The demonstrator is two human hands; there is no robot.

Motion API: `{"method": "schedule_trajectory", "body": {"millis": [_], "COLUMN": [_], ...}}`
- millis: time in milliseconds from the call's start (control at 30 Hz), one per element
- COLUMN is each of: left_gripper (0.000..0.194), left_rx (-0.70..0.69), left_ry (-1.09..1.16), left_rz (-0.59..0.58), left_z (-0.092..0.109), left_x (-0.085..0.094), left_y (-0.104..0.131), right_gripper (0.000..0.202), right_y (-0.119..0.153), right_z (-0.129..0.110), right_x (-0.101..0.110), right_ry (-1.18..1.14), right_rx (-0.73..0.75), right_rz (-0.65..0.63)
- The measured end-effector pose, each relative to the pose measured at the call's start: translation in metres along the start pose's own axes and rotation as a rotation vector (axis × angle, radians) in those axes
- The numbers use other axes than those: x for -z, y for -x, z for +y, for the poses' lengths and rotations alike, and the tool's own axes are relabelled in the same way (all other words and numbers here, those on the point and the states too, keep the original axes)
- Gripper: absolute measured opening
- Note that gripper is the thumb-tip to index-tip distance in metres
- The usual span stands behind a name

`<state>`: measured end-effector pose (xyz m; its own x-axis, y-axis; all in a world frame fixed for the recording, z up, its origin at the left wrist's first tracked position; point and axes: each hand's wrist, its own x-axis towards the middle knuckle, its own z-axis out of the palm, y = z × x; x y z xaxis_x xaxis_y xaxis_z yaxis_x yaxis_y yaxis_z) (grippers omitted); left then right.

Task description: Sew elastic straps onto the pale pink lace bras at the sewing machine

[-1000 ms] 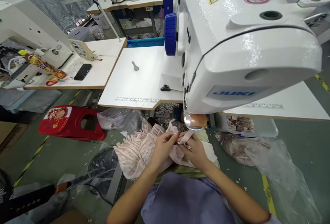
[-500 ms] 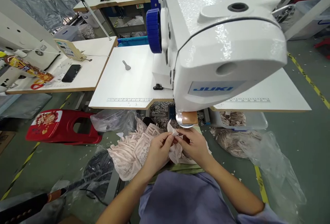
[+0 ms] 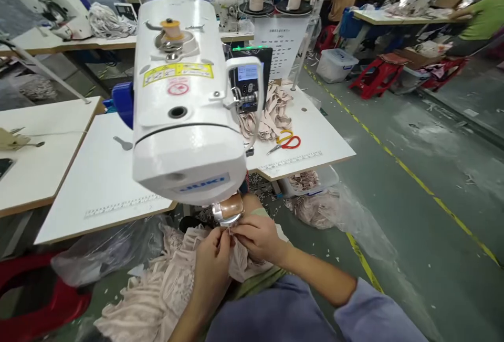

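Note:
A white sewing machine (image 3: 185,148) stands in front of me, its rounded end facing my lap. Just below its metal tip, my left hand (image 3: 214,258) and my right hand (image 3: 260,237) meet, thumbs and fingers pinched on the edge of a pale pink lace garment (image 3: 242,266). The garment hangs from my fingers over my lap. To the left, a heap of similar pale pink lace garments (image 3: 157,284) spills down beside my left forearm. The exact piece between the fingertips is small and partly hidden.
Red-and-yellow-handled scissors (image 3: 289,141) lie on the white table (image 3: 326,140), near a pile of pink fabric strips (image 3: 271,111). Beneath sits a clear plastic bin (image 3: 328,177). A red stool (image 3: 59,305) is at lower left. People work at other tables further back.
My view has swung right and tilted up, bringing the scissors, fabric strips and control panel into sight. Both hands stay pinched on the garment, close under the machine's tip.

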<state>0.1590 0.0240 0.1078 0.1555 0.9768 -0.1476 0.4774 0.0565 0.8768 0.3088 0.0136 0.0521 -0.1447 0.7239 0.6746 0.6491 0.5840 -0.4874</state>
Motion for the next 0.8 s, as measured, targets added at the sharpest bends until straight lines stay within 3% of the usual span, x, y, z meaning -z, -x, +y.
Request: {"method": "schedule_trajectory", "body": {"millis": [67, 167, 233, 333, 400, 467, 533, 633, 800], "left_gripper": [0.039, 0.044, 0.046, 0.048, 0.050, 0.050, 0.050, 0.051, 0.049], "left_rx": [0.011, 0.003, -0.014, -0.051, -0.066, -0.059, -0.029, 0.045, 0.118], "left_ry": [0.035, 0.026, -0.028, -0.106, -0.122, -0.109, -0.086, -0.026, 0.097], "left_rz": [-0.010, -0.034, -0.036, -0.041, -0.062, -0.090, -0.123, -0.206, -0.252], "left_z": [-0.002, -0.011, -0.019, -0.028, -0.031, -0.031, -0.029, -0.024, -0.017], "left_x": [-0.001, 0.002, 0.006, 0.011, 0.013, 0.015, 0.018, 0.024, 0.022], "left_y": [-0.002, -0.006, -0.008, -0.005, -0.002, 0.001, 0.002, 0.000, -0.005], "right_gripper": [0.018, 0.021, 0.026, 0.044, 0.045, 0.038, 0.034, 0.031, 0.026], "right_y": [0.005, -0.005, -0.029, -0.079, -0.107, -0.122, -0.123, -0.114, -0.101], "right_z": [0.004, 0.028, 0.063, 0.136, 0.179, 0.206, 0.214, 0.204, 0.184], "right_x": [0.001, 0.018, 0.044, 0.095, 0.125, 0.145, 0.156, 0.160, 0.156], "right_ry": [0.011, 0.110, 0.321, 0.525, 0.590, 0.600, 0.591, 0.570, 0.516], "right_rx": [0.038, -0.013, -0.206, -0.421, -0.486, -0.493, -0.463, -0.404, -0.407], "right_rz": [-0.084, -0.356, -0.504, -0.439, -0.467, -0.554, -0.636, -0.702, -0.690]}}
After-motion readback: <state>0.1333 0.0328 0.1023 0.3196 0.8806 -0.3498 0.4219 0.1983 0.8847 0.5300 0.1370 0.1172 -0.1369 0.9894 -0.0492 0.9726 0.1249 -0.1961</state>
